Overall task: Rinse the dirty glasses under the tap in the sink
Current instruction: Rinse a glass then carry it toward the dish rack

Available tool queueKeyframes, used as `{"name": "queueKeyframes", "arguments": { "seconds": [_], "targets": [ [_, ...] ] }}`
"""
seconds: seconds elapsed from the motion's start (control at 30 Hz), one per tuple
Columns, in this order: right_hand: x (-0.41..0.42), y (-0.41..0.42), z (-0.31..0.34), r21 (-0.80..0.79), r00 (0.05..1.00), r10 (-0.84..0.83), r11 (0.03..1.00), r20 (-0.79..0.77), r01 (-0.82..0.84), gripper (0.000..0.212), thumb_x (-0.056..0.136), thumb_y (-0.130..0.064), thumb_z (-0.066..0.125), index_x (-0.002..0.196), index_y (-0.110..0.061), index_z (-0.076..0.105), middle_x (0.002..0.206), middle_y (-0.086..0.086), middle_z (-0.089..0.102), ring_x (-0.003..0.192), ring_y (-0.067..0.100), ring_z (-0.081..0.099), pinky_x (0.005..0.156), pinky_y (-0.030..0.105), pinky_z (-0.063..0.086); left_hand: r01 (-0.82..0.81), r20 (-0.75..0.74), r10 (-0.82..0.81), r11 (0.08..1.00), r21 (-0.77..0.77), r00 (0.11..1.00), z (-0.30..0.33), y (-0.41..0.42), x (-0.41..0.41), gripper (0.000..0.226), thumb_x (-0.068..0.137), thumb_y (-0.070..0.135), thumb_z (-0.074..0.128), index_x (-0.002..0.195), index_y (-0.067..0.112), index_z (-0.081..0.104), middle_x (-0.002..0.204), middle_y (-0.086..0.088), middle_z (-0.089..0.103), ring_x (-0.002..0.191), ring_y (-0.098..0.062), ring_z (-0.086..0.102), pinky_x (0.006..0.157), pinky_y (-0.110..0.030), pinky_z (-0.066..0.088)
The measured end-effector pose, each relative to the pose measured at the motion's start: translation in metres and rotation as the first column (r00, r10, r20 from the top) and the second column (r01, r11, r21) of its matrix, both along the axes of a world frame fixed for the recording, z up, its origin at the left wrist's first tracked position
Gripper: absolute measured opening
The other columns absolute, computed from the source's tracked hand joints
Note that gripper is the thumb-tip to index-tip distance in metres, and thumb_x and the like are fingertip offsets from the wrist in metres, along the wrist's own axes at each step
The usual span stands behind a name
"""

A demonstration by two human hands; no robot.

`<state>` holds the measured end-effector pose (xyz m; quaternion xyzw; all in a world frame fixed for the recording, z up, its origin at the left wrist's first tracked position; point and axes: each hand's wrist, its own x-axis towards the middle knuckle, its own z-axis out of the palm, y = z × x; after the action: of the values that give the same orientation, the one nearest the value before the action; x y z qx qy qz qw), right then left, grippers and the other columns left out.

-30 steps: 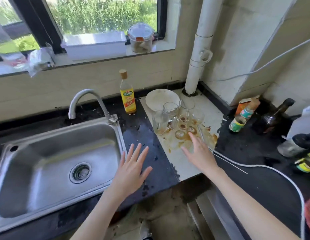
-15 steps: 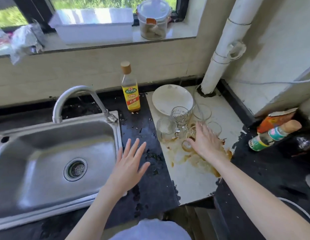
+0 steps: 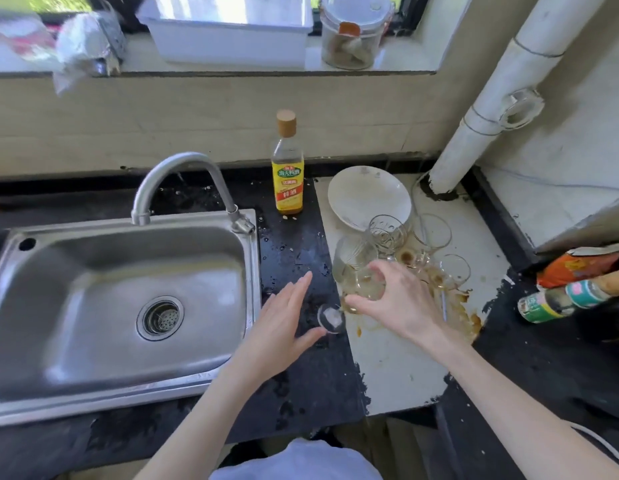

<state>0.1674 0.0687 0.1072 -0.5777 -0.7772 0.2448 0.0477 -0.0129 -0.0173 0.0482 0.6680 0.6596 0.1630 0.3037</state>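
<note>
The right hand has fingers and thumb curled around a clear stemmed wine glass, tilted, its round foot pointing to the left hand. The left hand is open w/ straight fingers, over the black counter, just beside the foot; I cannot tell if it touches.

Risks, as I judge: the glass looks wet w/ brown residue, so it may slip; the foot may knock the steel sink rim on the way; drops may fall on the counter.

Other clear glasses stand near the counter's back right part, on a white board, in a brown spill; some hold brown dregs. The sink seems empty & no water runs from the curved steel tap. The yellow-label bottle at the back edge looks abt. empty.
</note>
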Motion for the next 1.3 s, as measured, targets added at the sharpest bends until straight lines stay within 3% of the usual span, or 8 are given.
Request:
{"name": "queueKeyframes", "arguments": {
  "seconds": [0.23,0.43,0.6,0.73,0.83,0.93,1.17,1.3],
  "targets": [
    [-0.142,-0.027,0.003,-0.206,0.95,0.013,0.975,-0.311,-0.081,0.058,0.073,-0.049,0.07,0.123,-0.024,0.054,0.109,-0.007,0.062,0.098,0.012,0.058,0.09,0.032,0.048,-0.271,0.381,0.253,0.963,-0.008,0.889,0.001,-0.02,-0.089,0.075,0.081,0.036,0.068,0.14,0.031,0.022,0.11,0.009,0.057,0.095,-0.006,0.059,0.091,-0.03,0.048],
    [-0.235,-0.029,-0.035,-0.408,0.927,0.057,0.887,-0.37,-0.217,0.064,0.088,-0.046,0.056,0.143,-0.02,0.035,0.133,0.0,0.052,0.116,0.013,0.052,0.096,0.022,0.038,-0.417,0.364,0.436,0.899,-0.133,0.823,-0.019,-0.046,-0.191,0.057,0.081,0.029,0.069,0.122,0.028,0.03,0.089,0.004,0.055,0.076,-0.013,0.057,0.069,-0.018,0.046],
    [-0.256,0.02,-0.077,-0.073,0.91,-0.3,0.954,-0.287,0.292,0.05,0.095,-0.028,0.048,0.139,-0.009,0.036,0.139,0.013,0.043,0.126,0.03,0.043,0.1,0.04,0.036,-0.484,0.33,0.552,0.832,-0.271,0.766,-0.044,-0.059,-0.24,0.063,0.08,0.029,0.071,0.129,0.022,0.032,0.101,0.0,0.059,0.086,-0.016,0.059,0.076,-0.032,0.05],
    [-0.268,0.057,-0.097,-0.082,0.975,-0.167,0.984,-0.148,0.156,0.057,0.096,-0.022,0.046,0.145,-0.003,0.025,0.148,0.017,0.033,0.135,0.032,0.032,0.105,0.04,0.031,-0.481,0.359,0.56,0.827,-0.291,0.747,-0.052,-0.051,-0.253,0.054,0.082,0.025,0.07,0.12,0.028,0.032,0.097,0.008,0.059,0.079,-0.004,0.056,0.056,-0.015,0.044],
    [-0.273,0.06,-0.108,-0.021,0.989,-0.087,0.996,-0.123,0.085,0.035,0.097,-0.017,0.042,0.126,-0.001,0.053,0.133,0.018,0.051,0.122,0.033,0.046,0.094,0.035,0.037,-0.489,0.4,0.583,0.812,-0.319,0.707,-0.059,-0.043,-0.258,0.057,0.08,0.026,0.072,0.121,0.028,0.034,0.099,0.013,0.061,0.09,-0.013,0.061,0.081,-0.033,0.052],
    [-0.272,0.049,-0.115,0.053,0.983,-0.104,0.992,-0.149,0.113,0.031,0.096,-0.018,0.044,0.122,-0.005,0.055,0.128,0.013,0.054,0.115,0.033,0.051,0.088,0.036,0.04,-0.462,0.425,0.589,0.806,-0.371,0.687,-0.063,-0.036,-0.259,0.056,0.078,0.031,0.073,0.116,0.037,0.032,0.103,0.014,0.062,0.092,-0.017,0.061,0.077,-0.047,0.053],
    [-0.27,0.018,-0.146,0.115,0.992,0.121,0.986,0.025,-0.123,0.046,0.096,-0.019,0.048,0.139,-0.005,0.041,0.149,0.014,0.034,0.138,0.028,0.031,0.105,0.042,0.035,-0.4,0.465,0.551,0.83,-0.388,0.693,-0.064,-0.019,-0.25,0.054,0.081,0.022,0.072,0.118,0.024,0.033,0.093,0.009,0.06,0.061,-0.01,0.054,0.059,-0.018,0.046],
    [-0.27,0.02,-0.146,0.117,0.992,0.123,0.985,0.028,-0.125,0.047,0.095,-0.02,0.049,0.139,-0.004,0.041,0.149,0.015,0.033,0.14,0.027,0.028,0.109,0.04,0.031,-0.395,0.41,0.541,0.832,-0.389,0.734,-0.068,-0.017,-0.252,0.054,0.08,0.028,0.072,0.115,0.028,0.031,0.08,0.005,0.059,0.057,-0.011,0.056,0.06,-0.022,0.042]
  ]
}}
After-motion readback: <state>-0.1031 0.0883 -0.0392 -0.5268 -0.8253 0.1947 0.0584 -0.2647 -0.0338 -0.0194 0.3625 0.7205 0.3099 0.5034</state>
